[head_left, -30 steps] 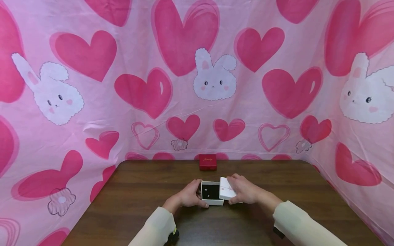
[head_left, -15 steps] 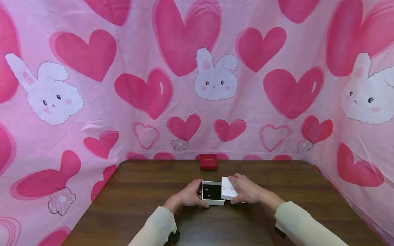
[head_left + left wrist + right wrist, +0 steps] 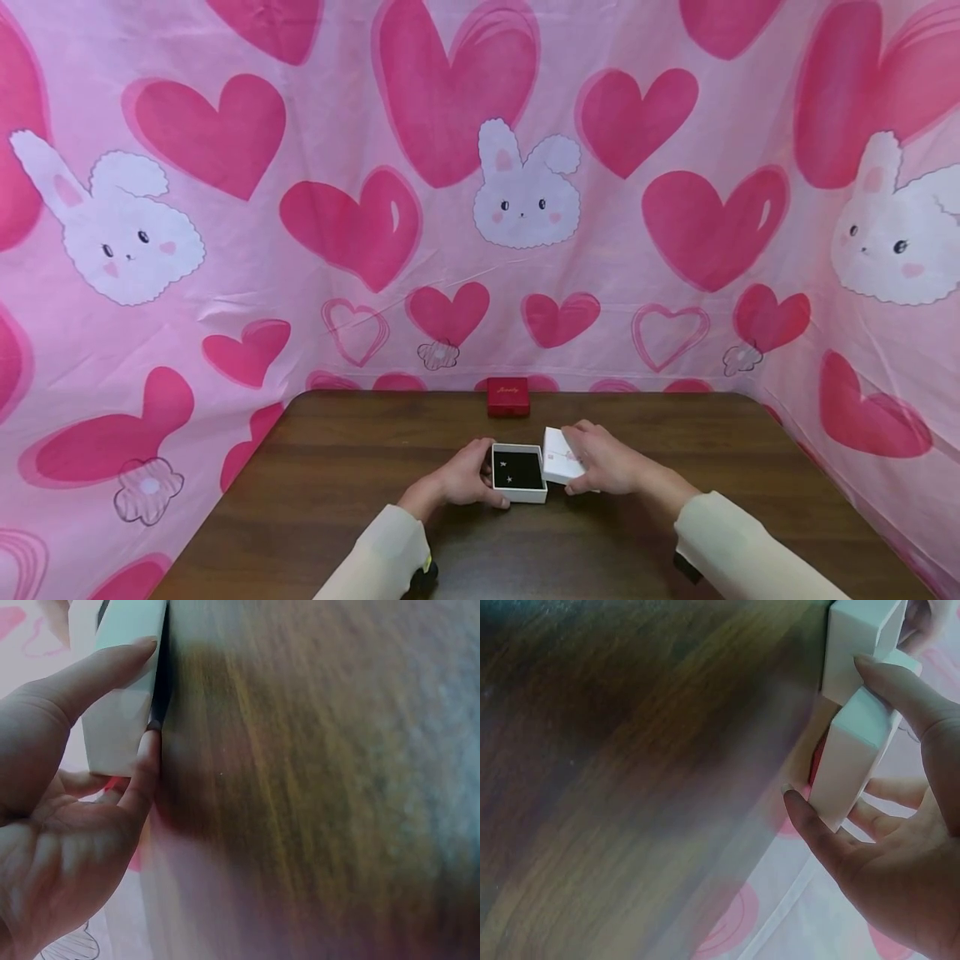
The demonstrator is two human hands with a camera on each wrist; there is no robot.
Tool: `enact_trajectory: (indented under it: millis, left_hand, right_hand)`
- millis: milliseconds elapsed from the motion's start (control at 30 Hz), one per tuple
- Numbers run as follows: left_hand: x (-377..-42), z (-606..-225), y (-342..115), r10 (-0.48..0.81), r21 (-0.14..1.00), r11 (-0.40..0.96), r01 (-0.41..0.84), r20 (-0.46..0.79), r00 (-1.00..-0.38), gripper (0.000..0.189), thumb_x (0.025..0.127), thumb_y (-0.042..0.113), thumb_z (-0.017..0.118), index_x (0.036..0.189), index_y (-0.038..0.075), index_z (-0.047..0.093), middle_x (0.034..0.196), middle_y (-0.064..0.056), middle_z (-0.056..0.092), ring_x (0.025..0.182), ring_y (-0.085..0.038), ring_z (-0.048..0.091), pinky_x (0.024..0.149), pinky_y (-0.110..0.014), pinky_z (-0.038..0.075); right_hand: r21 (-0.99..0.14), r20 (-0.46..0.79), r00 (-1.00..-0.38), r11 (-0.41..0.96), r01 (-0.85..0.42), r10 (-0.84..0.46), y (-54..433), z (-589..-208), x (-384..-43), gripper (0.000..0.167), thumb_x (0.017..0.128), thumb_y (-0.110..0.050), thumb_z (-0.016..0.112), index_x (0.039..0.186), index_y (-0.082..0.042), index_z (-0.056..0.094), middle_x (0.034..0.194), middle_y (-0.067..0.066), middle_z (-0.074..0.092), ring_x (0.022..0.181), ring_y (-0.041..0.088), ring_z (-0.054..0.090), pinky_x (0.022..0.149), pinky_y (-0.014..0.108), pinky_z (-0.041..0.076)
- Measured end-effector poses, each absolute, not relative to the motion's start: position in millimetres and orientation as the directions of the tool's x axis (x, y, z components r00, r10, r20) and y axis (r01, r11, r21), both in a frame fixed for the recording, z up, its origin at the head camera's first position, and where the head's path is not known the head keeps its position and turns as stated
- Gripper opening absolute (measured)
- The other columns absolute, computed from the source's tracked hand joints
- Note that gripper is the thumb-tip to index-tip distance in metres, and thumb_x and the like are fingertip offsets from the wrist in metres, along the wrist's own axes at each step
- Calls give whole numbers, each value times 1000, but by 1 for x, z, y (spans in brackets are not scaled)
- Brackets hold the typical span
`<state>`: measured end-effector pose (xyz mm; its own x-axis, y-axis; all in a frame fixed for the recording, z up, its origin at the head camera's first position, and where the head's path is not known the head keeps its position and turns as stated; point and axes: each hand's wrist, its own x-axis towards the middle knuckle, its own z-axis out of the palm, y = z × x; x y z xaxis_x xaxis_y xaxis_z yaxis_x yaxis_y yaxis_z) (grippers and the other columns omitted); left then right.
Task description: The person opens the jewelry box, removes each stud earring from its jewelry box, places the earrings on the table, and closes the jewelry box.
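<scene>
On the brown wood-grain table [image 3: 337,517], lower centre of frame, the left hand [image 3: 463,475] is curled round the left side of a squarish white card box [image 3: 521,496], open side up, no obvious long axis tbh, while the right hand [image 3: 606,464] pinches its white square lid [image 3: 558,459], slightly skewed, right by the box's right edge.

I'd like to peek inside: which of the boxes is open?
The white box held by the left hand, its black lining showing; the red box beyond is closed.
</scene>
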<state>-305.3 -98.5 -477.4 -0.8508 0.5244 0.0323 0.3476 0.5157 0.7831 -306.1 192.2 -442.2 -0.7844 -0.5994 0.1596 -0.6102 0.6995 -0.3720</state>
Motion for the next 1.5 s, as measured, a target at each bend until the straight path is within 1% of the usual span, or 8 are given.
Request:
enact_trajectory:
  millis: [267,467,600,800,1000,1300,1500]
  left_hand:
    - [-302,-477,-98,517,787,519,334,23,-856,72,69,9,94,127,2,51,104,-8,52,93,-19,52,79,-28,50]
    - [-303,-477,-99,516,780,534,325,4,-857,73,70,12,94,128,4,51,106,-5,52,95,-19,52,83,-30,50]
    - [-303,-477,-99,512,778,543,317,-8,-859,74,71,13,94,130,6,50,108,-4,52,97,-19,51,84,-31,50]
    - [-304,-477,-98,514,764,550,338,10,-858,76,69,14,95,130,3,50,109,-5,53,98,-18,53,85,-32,49]
    - [-306,-476,-97,509,763,553,336,10,-861,78,69,14,95,132,4,50,110,-4,52,99,-18,52,86,-31,50]
    - [-303,-477,-97,505,769,547,329,10,-863,82,68,11,95,134,0,48,113,-6,50,99,-19,52,85,-31,50]
    - [-303,-477,-96,499,774,544,323,10,-867,82,68,10,95,134,-1,47,113,-7,50,98,-20,53,83,-29,51]
  right_hand:
    - [-371,163,-801,717,-590,-576,195,-440,-306,80,69,-27,92,131,6,54,119,16,57,102,27,52,86,42,46]
    - [-382,139,-821,735,-561,-554,200,-438,-307,83,68,-28,93,133,5,53,121,15,56,104,26,52,89,44,46]
    - [-368,134,-827,748,-553,-546,203,-438,-308,85,69,-29,93,135,5,53,122,15,56,105,26,52,90,45,46]
    - [-337,152,-827,759,-558,-541,208,-439,-312,85,69,-28,93,135,9,53,124,19,57,105,28,53,89,45,46]
    - [-332,146,-842,776,-537,-520,214,-439,-313,87,69,-27,93,135,12,53,125,22,57,107,32,54,92,49,46]
    - [-327,123,-857,795,-511,-500,221,-441,-315,89,69,-29,94,136,11,52,125,22,57,106,31,55,93,51,47]
    - [-303,121,-861,808,-506,-494,225,-442,-317,89,68,-30,94,135,12,52,124,23,58,107,33,56,94,51,48]
